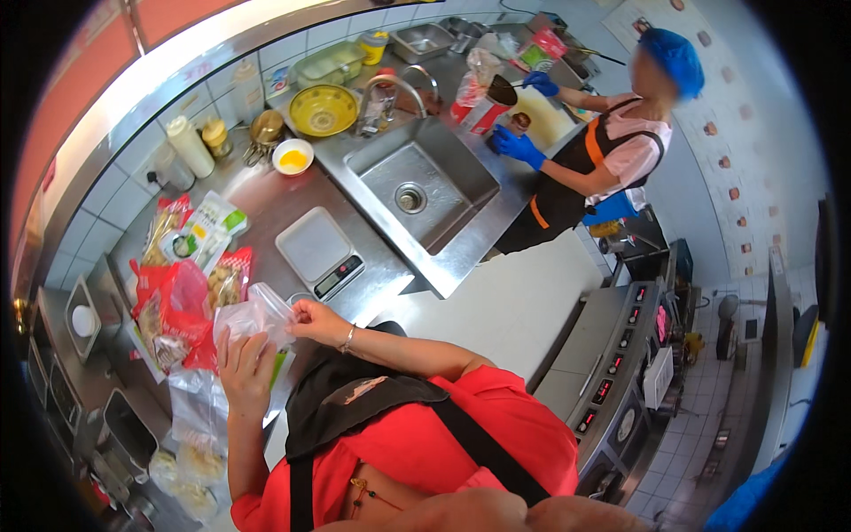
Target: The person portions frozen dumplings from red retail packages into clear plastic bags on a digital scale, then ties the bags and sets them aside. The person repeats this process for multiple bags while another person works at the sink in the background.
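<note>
A thin clear plastic bag [269, 309] is stretched between my two hands over the steel counter. My right hand [321, 323], with a bracelet at the wrist, pinches one edge of it. The bag's other side is held by my left hand [244, 372], whose fingers lie over the film. Whether anything is inside the bag I cannot tell. Just beyond lie red-printed food packets [176, 309] and a white-and-green packet [207, 229]. A digital kitchen scale [316, 243] with a bare white platform stands to the right of the packets.
A steel sink [422, 183] is set in the counter beyond the scale. Near it stand a small bowl with yellow liquid [292, 158] and a yellow colander [324, 110]. A co-worker in blue gloves [518, 146] works beside a large red tin [484, 106]. Filled plastic bags [193, 465] lie at lower left.
</note>
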Available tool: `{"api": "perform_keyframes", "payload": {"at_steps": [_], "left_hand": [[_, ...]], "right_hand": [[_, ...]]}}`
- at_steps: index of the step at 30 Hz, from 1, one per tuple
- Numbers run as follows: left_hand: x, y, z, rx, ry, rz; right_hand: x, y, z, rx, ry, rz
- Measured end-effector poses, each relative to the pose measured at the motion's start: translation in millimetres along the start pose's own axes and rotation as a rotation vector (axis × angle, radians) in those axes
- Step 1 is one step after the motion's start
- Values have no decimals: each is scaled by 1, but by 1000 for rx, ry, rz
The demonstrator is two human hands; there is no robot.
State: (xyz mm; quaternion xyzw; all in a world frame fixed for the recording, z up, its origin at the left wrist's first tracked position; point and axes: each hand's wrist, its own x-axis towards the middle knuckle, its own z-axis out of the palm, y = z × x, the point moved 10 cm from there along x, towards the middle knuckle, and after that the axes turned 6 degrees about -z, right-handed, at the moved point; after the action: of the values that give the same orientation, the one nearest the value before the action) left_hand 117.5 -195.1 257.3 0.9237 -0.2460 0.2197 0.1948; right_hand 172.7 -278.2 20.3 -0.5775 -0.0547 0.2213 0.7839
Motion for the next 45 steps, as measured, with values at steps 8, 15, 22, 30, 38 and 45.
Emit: {"api": "perform_keyframes", "payload": {"at_steps": [8, 15, 22, 30, 38, 45], "left_hand": [[13, -16, -3, 57, 16, -125], [19, -11, 5, 7, 94, -139], [-3, -39, -3, -16, 157, -207], [-16, -60, 16, -17, 31, -328], [-21, -53, 8, 51, 53, -284], [-13, -42, 1, 32, 37, -207]], "right_hand": [[7, -67, -64, 445, 185, 14], [-8, -80, -34, 17, -16, -97], [3, -96, -39, -195, -60, -14], [-1, -109, -20, -64, -169, 88], [8, -83, -51, -269, -19, 92], [1, -49, -47, 190, 62, 339]]}}
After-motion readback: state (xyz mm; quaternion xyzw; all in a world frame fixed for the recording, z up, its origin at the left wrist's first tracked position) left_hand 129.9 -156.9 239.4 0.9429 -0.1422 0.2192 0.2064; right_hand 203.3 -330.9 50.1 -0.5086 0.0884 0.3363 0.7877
